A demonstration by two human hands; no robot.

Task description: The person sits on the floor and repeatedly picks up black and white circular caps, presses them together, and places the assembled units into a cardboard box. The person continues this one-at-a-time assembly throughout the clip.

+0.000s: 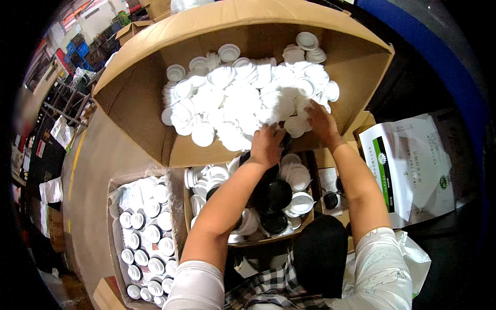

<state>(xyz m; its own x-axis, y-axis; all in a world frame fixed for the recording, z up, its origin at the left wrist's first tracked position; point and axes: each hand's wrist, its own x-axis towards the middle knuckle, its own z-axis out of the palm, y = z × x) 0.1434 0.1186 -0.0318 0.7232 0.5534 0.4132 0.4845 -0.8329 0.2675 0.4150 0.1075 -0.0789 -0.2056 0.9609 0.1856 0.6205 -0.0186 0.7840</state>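
Lying heaped just beyond the left hand [267, 146] and right hand [322, 124] (whose grips I cannot tell) are white lids [243, 101].

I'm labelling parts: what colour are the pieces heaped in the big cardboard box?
The heaped pieces are white, seen best in the head view.

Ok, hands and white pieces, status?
Left hand by a black piece, grip unclear. Right hand at white pieces, heaped in large carton. Left forearm partly covers middle carton.

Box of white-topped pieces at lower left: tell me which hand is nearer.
Left. The left hand is ahead and to the right of the box; the right hand is farther right and farther ahead.
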